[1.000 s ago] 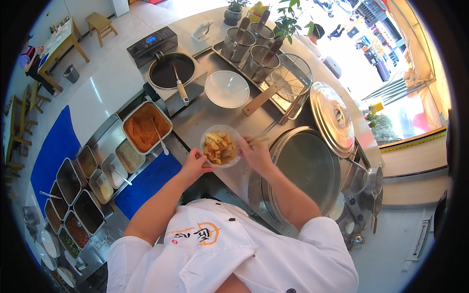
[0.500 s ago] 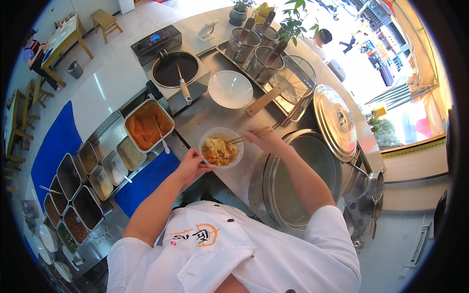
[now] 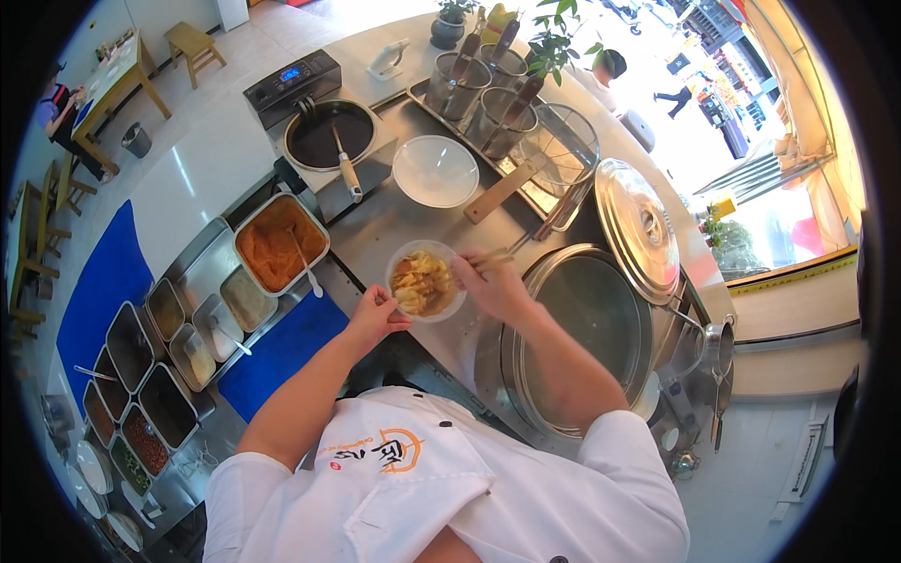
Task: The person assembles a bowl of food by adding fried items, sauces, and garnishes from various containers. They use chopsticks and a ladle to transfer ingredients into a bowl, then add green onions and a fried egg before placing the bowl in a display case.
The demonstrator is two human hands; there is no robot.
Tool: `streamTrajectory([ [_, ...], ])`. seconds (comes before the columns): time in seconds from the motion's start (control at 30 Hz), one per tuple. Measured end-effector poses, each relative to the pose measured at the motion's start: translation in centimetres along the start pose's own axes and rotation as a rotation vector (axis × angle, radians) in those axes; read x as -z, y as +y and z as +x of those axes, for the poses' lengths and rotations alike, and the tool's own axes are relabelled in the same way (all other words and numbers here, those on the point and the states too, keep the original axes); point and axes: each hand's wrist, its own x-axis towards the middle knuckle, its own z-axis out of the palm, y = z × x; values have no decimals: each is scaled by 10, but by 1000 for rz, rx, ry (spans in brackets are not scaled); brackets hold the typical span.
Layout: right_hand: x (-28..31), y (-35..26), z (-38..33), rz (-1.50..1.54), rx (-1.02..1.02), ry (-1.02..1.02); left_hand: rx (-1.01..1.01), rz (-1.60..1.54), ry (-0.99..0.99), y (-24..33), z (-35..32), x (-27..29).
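While the small metal tubs of toppings sit in rows along the desk's left edge, with the tray of orange sauce and its spoon just beyond them, the left hand is curled against the near left rim of the clear bowl, thumb and fingers pinching it steady. That bowl, holding pale yellow food, stands near the middle of the steel desk, close to its front edge. On its right side the right hand is closed around a pair of chopsticks, tips pointing into the food. Behind stand an empty bowl and a dark pan with a wooden handle; to the right lies a big round pot, its lid leaning at the far rim. By my reading the food is being mixed or arranged; the next move calls for a firm left grip so the light bowl does not slide as the chopsticks turn
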Motion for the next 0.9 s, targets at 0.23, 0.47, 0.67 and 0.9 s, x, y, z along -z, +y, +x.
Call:
streamTrajectory([
  [0.23, 14, 0, 62, -237, 382, -356, 38, 23, -46, 7, -3, 8],
  [0.47, 42, 48, 53, -275, 155, -322, 32, -76, -20, 6, 0, 13],
  [0.67, 27, 71, -17, 170, -211, 26, 0, -157, 28, 13, -3, -17],
  [0.9, -9, 30, -17, 205, -219, 139, -10, -6, 30, 2, 2, -17],
])
